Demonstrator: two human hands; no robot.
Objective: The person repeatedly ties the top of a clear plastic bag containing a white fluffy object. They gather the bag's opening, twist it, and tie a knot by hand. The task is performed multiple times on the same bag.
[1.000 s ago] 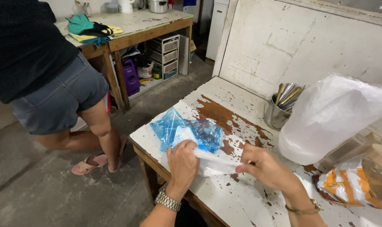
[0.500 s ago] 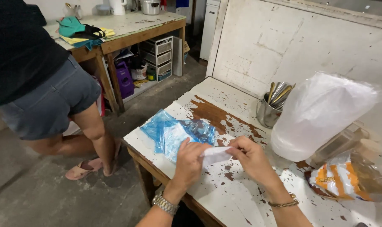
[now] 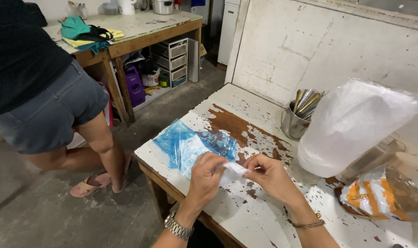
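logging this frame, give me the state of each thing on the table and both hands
left hand: pinching the small white bag
right hand: pinching the same bag's other end
small white bag: crumpled, held between both hands just above the table
blue plastic bags: lying flat in a loose pile
metal cup: upright, full of utensils
large clear bag: puffed up, standing
orange snack bag: lying on its side

Blue plastic bags [image 3: 193,144] lie at the table's left edge; an orange-white packet [image 3: 372,197] sits right.

Blue plastic bags [image 3: 190,144] lie on a white table [image 3: 245,110] with brown peeled patches.
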